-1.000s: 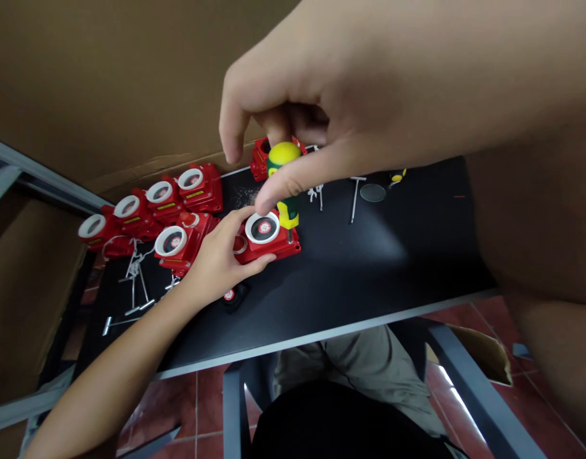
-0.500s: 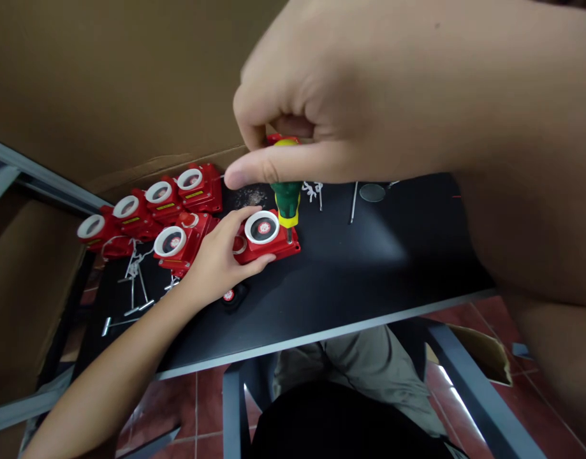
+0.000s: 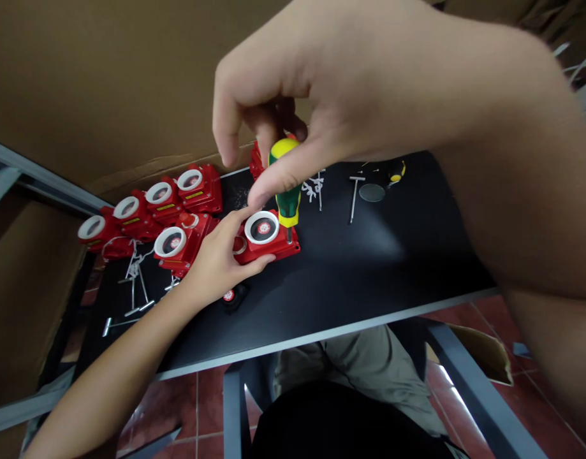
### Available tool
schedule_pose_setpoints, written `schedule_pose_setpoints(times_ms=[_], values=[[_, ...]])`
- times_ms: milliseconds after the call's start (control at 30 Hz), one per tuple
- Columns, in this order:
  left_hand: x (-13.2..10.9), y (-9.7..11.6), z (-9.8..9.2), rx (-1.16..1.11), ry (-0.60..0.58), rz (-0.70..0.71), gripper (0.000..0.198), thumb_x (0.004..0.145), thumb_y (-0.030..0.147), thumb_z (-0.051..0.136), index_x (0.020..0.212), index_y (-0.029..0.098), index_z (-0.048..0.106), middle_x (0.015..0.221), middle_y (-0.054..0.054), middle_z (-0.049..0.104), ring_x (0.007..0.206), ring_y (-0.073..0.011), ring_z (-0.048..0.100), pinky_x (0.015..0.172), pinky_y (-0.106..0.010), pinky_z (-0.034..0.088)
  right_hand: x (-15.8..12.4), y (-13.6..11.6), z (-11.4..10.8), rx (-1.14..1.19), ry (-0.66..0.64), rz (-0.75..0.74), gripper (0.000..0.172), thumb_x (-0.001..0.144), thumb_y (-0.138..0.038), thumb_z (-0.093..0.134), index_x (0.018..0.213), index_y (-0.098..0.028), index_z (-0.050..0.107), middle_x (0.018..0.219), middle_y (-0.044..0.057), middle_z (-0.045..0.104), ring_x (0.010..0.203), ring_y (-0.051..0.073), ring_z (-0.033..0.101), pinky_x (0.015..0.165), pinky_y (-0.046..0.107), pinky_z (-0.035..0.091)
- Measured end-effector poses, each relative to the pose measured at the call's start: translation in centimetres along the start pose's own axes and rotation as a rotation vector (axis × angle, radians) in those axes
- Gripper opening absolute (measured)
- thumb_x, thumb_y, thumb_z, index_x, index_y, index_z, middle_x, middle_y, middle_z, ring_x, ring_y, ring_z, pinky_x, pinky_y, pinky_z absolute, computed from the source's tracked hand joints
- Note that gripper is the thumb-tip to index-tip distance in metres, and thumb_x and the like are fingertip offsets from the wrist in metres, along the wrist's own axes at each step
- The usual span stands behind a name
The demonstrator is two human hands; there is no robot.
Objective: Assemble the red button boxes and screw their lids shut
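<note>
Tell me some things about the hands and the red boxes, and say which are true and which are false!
1. The right hand pinches the top of a screwdriver. True.
2. The left hand is up in the air and touches nothing. False: it rests on the table and holds the red box.
3. The screwdriver stands upright with its tip on a corner of the red box. True.
4. The table is white. False: it is black.
5. More boxes sit in a row to the left. True.
</note>
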State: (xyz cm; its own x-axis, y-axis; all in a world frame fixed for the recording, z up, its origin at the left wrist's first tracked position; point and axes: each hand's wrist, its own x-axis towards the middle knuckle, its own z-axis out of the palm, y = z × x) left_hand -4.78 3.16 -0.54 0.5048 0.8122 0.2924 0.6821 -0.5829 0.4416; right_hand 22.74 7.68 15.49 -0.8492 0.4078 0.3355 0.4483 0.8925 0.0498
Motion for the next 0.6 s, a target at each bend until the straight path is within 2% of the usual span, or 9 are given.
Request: schedule_pose_setpoints(times_ms=[133, 233, 300, 367, 433, 500, 533, 600], values=[[0.0, 0.1, 0.0, -0.001, 0.003, 0.021, 0.073, 0.099, 0.053, 0.088, 0.159, 0.021, 0.064, 0.152, -0.015, 0.079, 0.139, -0.0357, 0.079, 0.125, -0.049, 0.063, 0.3, -0.2, 0.1, -0.011, -0.01, 0.014, 0.053, 0.116, -0.067, 0.06, 0.126, -0.019, 0.08, 0.113, -0.006, 0.075, 0.119, 0.02, 0.078, 0.122, 0.042, 0.056], [0.1, 0.2, 0.0, 0.003, -0.007, 0.007, 0.074, 0.099, 0.053, 0.088, 0.16, 0.021, 0.063, 0.153, -0.015, 0.078, 0.139, -0.0361, 0.078, 0.126, -0.051, 0.063, 0.2, -0.6, 0.2, -0.011, 0.018, 0.007, 0.045, 0.116, -0.054, 0.053, 0.129, -0.019, 0.079, 0.124, -0.006, 0.076, 0.13, 0.023, 0.077, 0.126, 0.045, 0.052], [0.1, 0.2, 0.0, 0.002, -0.008, 0.001, 0.073, 0.099, 0.053, 0.087, 0.16, 0.021, 0.063, 0.154, -0.015, 0.078, 0.139, -0.0361, 0.078, 0.126, -0.051, 0.063, 0.2, -1.2, 0.4, -0.086, 0.042, 0.032, 0.046, 0.114, -0.05, 0.05, 0.132, -0.019, 0.079, 0.132, -0.003, 0.076, 0.138, 0.029, 0.075, 0.125, 0.049, 0.052], [0.1, 0.2, 0.1, 0.001, -0.008, -0.002, 0.073, 0.098, 0.053, 0.088, 0.159, 0.021, 0.064, 0.154, -0.015, 0.078, 0.139, -0.0363, 0.078, 0.126, -0.051, 0.063, 0.3, -2.0, 0.6, -0.228, 0.047, 0.087, 0.053, 0.115, -0.052, 0.043, 0.127, -0.017, 0.081, 0.124, 0.002, 0.078, 0.144, 0.037, 0.071, 0.119, 0.053, 0.057], [0.1, 0.2, 0.1, -0.001, -0.007, -0.005, 0.073, 0.098, 0.053, 0.088, 0.159, 0.022, 0.064, 0.154, -0.015, 0.078, 0.14, -0.0365, 0.078, 0.126, -0.052, 0.063, 0.4, -2.7, 0.7, -0.365, 0.02, 0.159, 0.069, 0.118, -0.058, 0.028, 0.115, -0.016, 0.082, 0.102, 0.004, 0.076, 0.147, 0.043, 0.069, 0.113, 0.055, 0.062], [0.1, 0.2, 0.1, -0.005, -0.004, -0.006, 0.074, 0.098, 0.053, 0.088, 0.16, 0.022, 0.064, 0.155, -0.015, 0.078, 0.14, -0.0365, 0.078, 0.126, -0.052, 0.063, 0.3, -2.7, 0.7, -0.399, -0.022, 0.202, 0.082, 0.121, -0.065, 0.018, 0.107, -0.016, 0.082, 0.087, 0.004, 0.069, 0.151, 0.047, 0.067, 0.115, 0.06, 0.061], [0.1, 0.2, 0.1, -0.005, -0.002, -0.007, 0.074, 0.098, 0.053, 0.088, 0.16, 0.021, 0.064, 0.155, -0.015, 0.078, 0.14, -0.0365, 0.078, 0.126, -0.052, 0.063, 0.1, -2.5, 0.6, -0.356, -0.031, 0.188, 0.084, 0.121, -0.071, 0.02, 0.108, -0.016, 0.082, 0.087, 0.004, 0.068, 0.15, 0.048, 0.067, 0.119, 0.062, 0.06], [0.1, 0.1, 0.1, -0.002, 0.001, -0.007, 0.074, 0.098, 0.053, 0.088, 0.16, 0.021, 0.064, 0.155, -0.015, 0.078, 0.141, -0.0366, 0.078, 0.126, -0.052, 0.063, -0.3, -1.6, 0.2, -0.213, -0.03, 0.113, 0.08, 0.121, -0.078, 0.034, 0.117, -0.015, 0.083, 0.101, 0.004, 0.073, 0.141, 0.043, 0.073, 0.125, 0.061, 0.056]])
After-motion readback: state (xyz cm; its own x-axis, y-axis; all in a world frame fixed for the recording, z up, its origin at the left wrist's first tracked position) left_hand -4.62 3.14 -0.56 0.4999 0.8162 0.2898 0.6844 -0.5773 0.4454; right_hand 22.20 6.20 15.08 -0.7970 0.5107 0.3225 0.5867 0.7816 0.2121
